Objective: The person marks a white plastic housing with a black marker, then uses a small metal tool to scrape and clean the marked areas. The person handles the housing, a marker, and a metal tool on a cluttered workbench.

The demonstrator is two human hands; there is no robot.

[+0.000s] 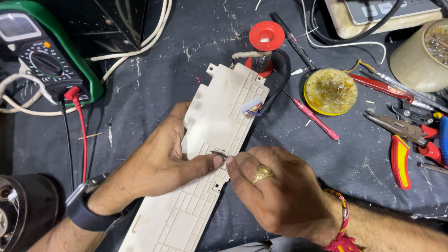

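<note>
While the long white plastic housing point(205, 154) lies slantwise on the dark table point(154, 79), its long axis running from lower left to upper right, both hands meet at its right edge. Left hand point(154, 168) presses it flat, thumb extended; right hand point(275, 191) fingers point(233, 163) pinch a small metal clip point(219, 153) there.

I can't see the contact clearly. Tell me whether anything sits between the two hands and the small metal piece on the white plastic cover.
Nothing visible does. The left hand presses its thumb on the white plastic cover right beside the small metal piece, and the right hand meets that piece with its fingertips. The screwdrivers and pliers lie apart, to the right.
</note>
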